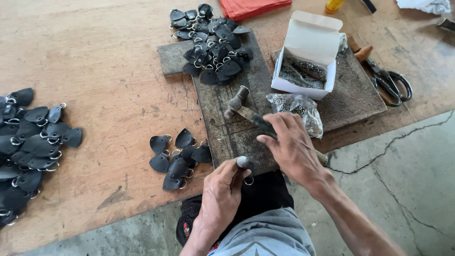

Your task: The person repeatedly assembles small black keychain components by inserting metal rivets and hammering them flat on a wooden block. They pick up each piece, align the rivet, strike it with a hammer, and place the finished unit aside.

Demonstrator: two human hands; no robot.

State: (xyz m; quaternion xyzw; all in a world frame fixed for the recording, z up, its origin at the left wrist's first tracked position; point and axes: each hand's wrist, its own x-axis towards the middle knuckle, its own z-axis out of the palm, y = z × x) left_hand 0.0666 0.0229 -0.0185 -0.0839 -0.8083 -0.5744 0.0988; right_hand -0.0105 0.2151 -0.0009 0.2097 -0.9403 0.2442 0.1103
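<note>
Soft, even daylight fills the view, bright without glare. Shadows lie faint and short under the hammer (237, 105) and white box (307, 52). Focus stays sharp; edges bow slightly from the wide lens.

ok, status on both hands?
Right hand grips hammer. Left hand pinches punch upright over metal slab. Leather tabs beside, nothing blocking.

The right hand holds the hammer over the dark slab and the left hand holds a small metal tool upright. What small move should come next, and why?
Probably a short downward tap. The right hand grips the hammer with its head raised above the slab, while the left hand pinches a round-topped punch near the slab's front edge, a ring showing beneath. The hammer head must swing toward the punch top.
</note>
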